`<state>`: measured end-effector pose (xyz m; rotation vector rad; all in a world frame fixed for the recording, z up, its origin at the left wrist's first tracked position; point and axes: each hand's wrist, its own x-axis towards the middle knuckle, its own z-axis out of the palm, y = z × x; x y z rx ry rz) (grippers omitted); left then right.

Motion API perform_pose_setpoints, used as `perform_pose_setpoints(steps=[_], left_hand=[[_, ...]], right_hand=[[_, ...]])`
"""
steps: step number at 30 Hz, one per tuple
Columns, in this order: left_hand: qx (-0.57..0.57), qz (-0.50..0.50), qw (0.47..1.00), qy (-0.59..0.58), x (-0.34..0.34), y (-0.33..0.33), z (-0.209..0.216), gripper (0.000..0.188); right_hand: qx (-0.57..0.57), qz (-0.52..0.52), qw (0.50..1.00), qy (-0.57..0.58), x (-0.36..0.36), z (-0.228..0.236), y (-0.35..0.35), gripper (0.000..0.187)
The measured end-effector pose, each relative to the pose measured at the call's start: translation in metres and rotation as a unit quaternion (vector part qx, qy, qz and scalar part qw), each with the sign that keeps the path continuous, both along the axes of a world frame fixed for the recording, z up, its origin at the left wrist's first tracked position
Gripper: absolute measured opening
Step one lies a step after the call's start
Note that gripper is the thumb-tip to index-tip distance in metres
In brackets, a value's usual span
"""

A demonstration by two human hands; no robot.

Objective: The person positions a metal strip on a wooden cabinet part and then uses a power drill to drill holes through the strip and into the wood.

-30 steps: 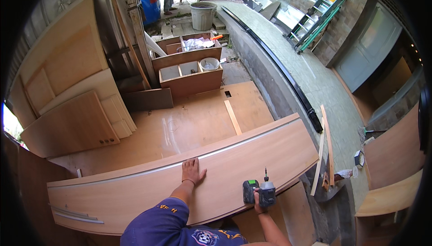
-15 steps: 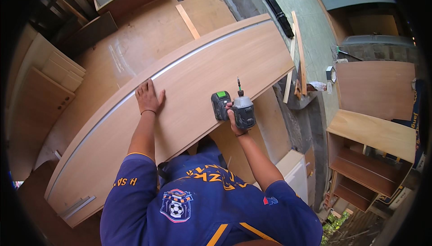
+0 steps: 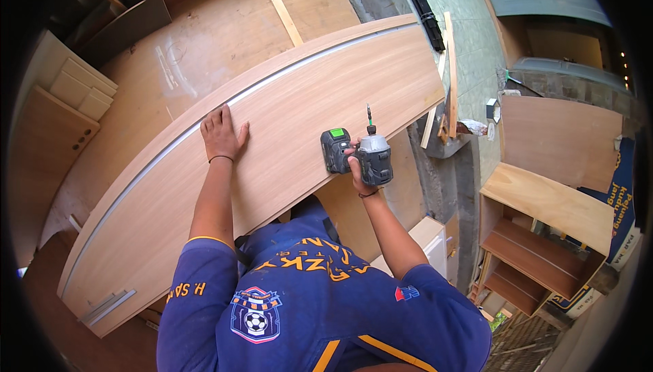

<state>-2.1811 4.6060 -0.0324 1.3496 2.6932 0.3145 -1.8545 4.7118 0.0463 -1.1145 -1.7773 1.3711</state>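
Observation:
A long pale wood-grain panel (image 3: 299, 120) lies in front of me, with a silvery strip (image 3: 262, 85) running along its far side. Near that strip my left hand (image 3: 223, 135) rests flat on the panel, fingers outstretched and holding nothing. My right hand (image 3: 356, 168) grips a cordless drill (image 3: 374, 161) by its handle over the panel's near edge. The drill has a black body, a grey metal front and a battery with a green patch. A thin bit points away from me out of its chuck. Part of my right fingers is hidden behind the drill.
Beyond the panel lies a brown board surface (image 3: 224, 38) with a narrow wood strip (image 3: 284, 17) on it. At right stand an open wooden cabinet (image 3: 544, 208) and a leaning panel (image 3: 561, 137). Loose wood strips (image 3: 451, 66) and a black rail (image 3: 423, 11) lie at upper right.
The view has shifted slightly. Both hands keep nearly the same places on and over the panel, and the drill is still held in my right hand.

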Motion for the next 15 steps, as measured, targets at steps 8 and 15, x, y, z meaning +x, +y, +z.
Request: perform_pose_setpoints(steps=[8, 15], left_hand=[[0.045, 0.002, 0.999, -0.024, -0.004, -0.003, 0.002, 0.07], [0.059, 0.005, 0.997, -0.046, -0.006, -0.006, 0.001, 0.067]], right_hand=[[0.23, 0.093, 0.944, -0.218, -0.048, 0.026, 0.054, 0.027], [0.104, 0.243, 0.946, -0.185, -0.154, 0.068, 0.075, 0.023]])
